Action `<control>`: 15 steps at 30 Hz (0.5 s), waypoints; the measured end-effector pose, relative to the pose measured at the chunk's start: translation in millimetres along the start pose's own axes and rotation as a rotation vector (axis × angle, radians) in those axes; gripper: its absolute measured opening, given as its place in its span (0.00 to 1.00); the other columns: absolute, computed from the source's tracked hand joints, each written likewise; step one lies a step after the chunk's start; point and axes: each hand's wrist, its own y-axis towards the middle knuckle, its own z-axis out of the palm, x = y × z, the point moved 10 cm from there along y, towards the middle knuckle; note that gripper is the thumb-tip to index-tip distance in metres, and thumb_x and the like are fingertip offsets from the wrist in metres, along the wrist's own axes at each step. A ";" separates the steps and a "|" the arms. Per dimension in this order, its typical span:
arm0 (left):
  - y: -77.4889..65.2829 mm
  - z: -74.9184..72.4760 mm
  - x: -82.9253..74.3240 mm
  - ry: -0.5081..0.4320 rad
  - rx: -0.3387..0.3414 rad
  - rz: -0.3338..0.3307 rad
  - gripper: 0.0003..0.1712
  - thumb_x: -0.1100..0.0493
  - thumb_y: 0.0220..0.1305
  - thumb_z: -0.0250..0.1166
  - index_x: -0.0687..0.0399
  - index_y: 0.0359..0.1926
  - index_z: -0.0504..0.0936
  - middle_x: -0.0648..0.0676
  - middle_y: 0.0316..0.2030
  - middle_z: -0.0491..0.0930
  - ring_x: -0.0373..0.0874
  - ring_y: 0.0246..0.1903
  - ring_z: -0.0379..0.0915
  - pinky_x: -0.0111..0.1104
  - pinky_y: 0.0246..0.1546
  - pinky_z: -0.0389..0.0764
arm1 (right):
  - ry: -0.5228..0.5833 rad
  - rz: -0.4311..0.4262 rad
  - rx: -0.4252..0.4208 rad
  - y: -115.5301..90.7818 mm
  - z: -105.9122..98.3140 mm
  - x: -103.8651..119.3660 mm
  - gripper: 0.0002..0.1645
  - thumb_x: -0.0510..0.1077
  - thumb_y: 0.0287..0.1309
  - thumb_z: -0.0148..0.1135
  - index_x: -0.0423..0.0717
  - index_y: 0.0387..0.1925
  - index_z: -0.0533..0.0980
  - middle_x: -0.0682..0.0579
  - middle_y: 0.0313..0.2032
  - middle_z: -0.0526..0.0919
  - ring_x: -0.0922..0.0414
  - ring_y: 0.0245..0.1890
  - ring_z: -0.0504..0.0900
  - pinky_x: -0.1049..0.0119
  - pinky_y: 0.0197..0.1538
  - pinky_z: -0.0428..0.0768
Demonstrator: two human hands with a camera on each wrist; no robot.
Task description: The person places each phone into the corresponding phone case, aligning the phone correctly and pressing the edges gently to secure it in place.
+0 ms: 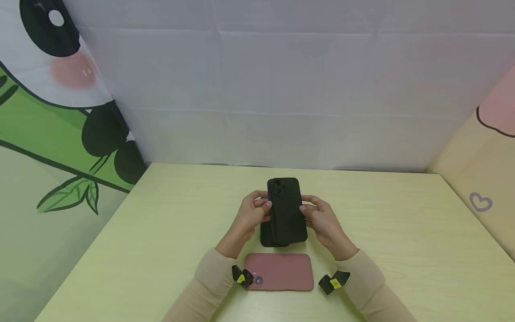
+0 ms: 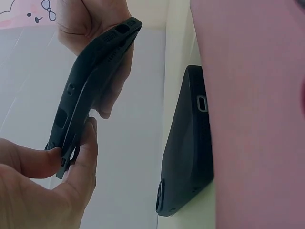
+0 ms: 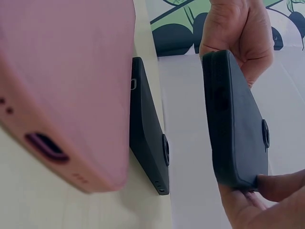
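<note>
Between my hands is a black phone case (image 1: 287, 210), raised above the table with its camera corner at the far end. My left hand (image 1: 252, 211) pinches its left edge between thumb and fingers. The opposite edge is pinched by my right hand (image 1: 322, 219). In the left wrist view, the held case (image 2: 78, 90) shows two dark layers that part near the left fingertips; I cannot tell if these are two pieces. Beneath it, another black phone or case (image 1: 267, 235) lies on the table, partly covered. Nearer to me lies a pink phone or case (image 1: 279, 271), back up.
The pale wooden table (image 1: 169, 250) runs back to a white wall sheet (image 1: 297, 80). Cartoon-printed panels flank it, with a green one (image 1: 48, 120) on the left. Black wrist cameras (image 1: 335, 282) sit close to the pink phone or case.
</note>
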 end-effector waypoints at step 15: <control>-2.2 4.2 -3.7 -0.043 0.061 0.006 0.17 0.62 0.68 0.51 0.63 0.55 0.68 0.59 0.37 0.80 0.39 0.28 0.75 0.34 0.35 0.81 | 0.016 0.012 -0.009 0.8 -4.1 -2.0 0.23 0.33 0.62 0.50 0.33 0.59 0.64 0.53 0.40 0.82 0.64 0.36 0.80 0.70 0.40 0.79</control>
